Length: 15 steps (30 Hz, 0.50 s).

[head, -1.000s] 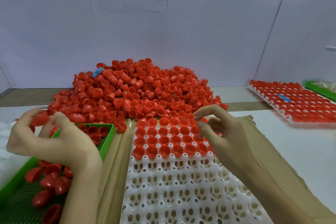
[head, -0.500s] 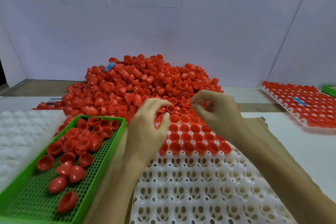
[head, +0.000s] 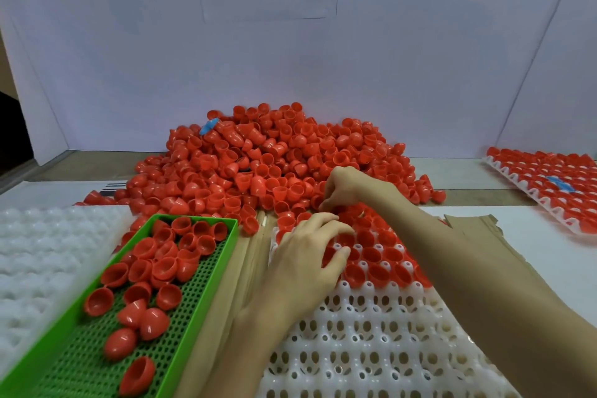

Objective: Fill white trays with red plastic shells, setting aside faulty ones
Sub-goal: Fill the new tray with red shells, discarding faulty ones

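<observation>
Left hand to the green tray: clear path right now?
Probably yes. The left hand sits over the white tray, and only a bare strip of cardboard lies between it and the green tray.

The shell pile (head: 258,165) lies behind the partly filled tray (head: 355,349); the perforated bin (head: 197,300) sits left of it, a full tray (head: 533,195) far right.
</observation>
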Motion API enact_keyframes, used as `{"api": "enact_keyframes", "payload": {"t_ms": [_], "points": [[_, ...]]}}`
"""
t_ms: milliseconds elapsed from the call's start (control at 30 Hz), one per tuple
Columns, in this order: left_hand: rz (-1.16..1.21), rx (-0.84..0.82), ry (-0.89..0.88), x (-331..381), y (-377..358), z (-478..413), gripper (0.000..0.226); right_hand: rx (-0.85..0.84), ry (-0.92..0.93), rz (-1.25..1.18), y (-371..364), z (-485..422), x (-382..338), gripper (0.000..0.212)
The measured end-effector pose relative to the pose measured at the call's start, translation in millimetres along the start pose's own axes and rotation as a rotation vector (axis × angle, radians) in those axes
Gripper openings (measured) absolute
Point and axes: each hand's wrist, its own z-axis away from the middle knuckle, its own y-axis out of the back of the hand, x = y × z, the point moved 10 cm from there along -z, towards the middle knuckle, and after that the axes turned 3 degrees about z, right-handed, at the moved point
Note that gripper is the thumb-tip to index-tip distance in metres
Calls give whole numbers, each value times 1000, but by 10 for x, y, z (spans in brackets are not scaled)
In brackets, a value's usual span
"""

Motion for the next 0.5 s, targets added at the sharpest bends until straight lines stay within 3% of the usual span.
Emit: {"api": "enact_keyframes", "payload": {"t_ms": [233, 500], "points": [[15, 85, 0, 28, 139, 2, 22, 89, 40, -105, 161, 117, 104, 9], [122, 364, 80, -55, 489, 62, 31, 330, 39, -911, 431, 694, 267, 13]]}}
